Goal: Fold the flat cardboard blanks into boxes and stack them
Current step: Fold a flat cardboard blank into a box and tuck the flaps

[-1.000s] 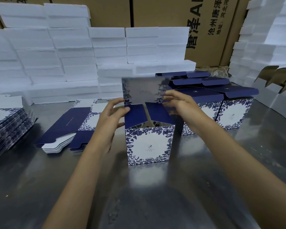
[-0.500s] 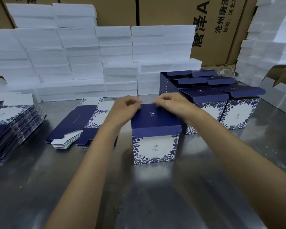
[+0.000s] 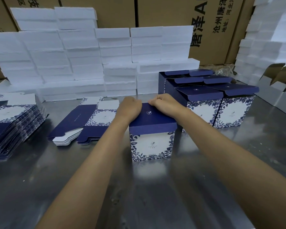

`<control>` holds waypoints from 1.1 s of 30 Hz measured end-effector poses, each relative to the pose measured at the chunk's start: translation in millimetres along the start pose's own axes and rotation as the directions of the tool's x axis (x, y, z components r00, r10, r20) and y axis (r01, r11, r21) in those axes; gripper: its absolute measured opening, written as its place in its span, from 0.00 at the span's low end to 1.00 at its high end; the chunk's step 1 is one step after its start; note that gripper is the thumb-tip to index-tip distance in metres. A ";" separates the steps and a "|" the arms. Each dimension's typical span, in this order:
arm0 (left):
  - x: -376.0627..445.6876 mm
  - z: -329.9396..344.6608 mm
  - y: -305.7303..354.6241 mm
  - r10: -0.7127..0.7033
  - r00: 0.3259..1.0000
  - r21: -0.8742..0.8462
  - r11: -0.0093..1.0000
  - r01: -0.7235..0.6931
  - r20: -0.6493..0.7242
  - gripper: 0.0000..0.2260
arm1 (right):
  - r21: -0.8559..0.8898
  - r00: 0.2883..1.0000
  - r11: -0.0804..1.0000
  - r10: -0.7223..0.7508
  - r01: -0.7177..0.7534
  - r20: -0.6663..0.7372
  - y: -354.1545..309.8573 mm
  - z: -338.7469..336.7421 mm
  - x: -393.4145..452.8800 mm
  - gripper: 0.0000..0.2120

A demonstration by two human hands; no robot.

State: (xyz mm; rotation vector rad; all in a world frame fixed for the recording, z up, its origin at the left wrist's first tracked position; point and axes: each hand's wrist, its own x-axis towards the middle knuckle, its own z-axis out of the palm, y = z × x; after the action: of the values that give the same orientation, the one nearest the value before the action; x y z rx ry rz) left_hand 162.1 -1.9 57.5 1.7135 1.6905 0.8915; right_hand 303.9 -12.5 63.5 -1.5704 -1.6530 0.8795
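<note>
A box (image 3: 153, 138) stands upright on the metal table (image 3: 139, 195), its dark blue lid (image 3: 153, 118) down flat. The left hand (image 3: 130, 109) and right hand (image 3: 163, 104) rest curled on the lid's far edge, knuckles almost meeting. Just right and farther back stand finished boxes (image 3: 218, 104) in a close group. To the left lie flat blanks (image 3: 84, 123) in a low pile, with a taller pile (image 3: 10, 123) at the far left. White foam blocks (image 3: 82, 60) are stacked behind.

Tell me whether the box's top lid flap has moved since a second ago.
Yes. The lid flap folded down from upright, toward the steel table, and now lies flat on the box.
</note>
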 end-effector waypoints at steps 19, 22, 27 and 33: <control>-2.5 2.2 4.1 0.051 0.997 0.307 0.951 -0.033 -0.052 0.12 | -0.575 0.863 0.733 -0.497 0.363 -0.088 5.5 -5.3 -21.9 0.07; -1.3 1.5 5.4 0.097 0.992 0.308 0.949 -0.067 -0.084 0.09 | -0.456 0.825 0.769 -0.552 0.447 -0.123 19.3 -3.9 -46.3 0.10; -13.6 -2.6 7.3 0.358 0.874 0.246 0.926 -0.287 -0.328 0.09 | -0.230 0.831 0.842 -0.529 0.489 -0.171 43.8 2.1 -80.0 0.11; -68.0 2.3 -27.0 0.330 0.937 -0.456 0.820 -0.346 -0.119 0.05 | 0.201 0.916 0.894 -0.389 0.402 -0.099 52.8 6.8 -89.9 0.14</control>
State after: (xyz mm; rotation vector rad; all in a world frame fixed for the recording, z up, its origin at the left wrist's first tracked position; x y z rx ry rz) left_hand 148.5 -68.4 30.3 1.6742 1.0672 1.3740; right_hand 329.8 -100.2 13.0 -1.0476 -1.6911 0.7592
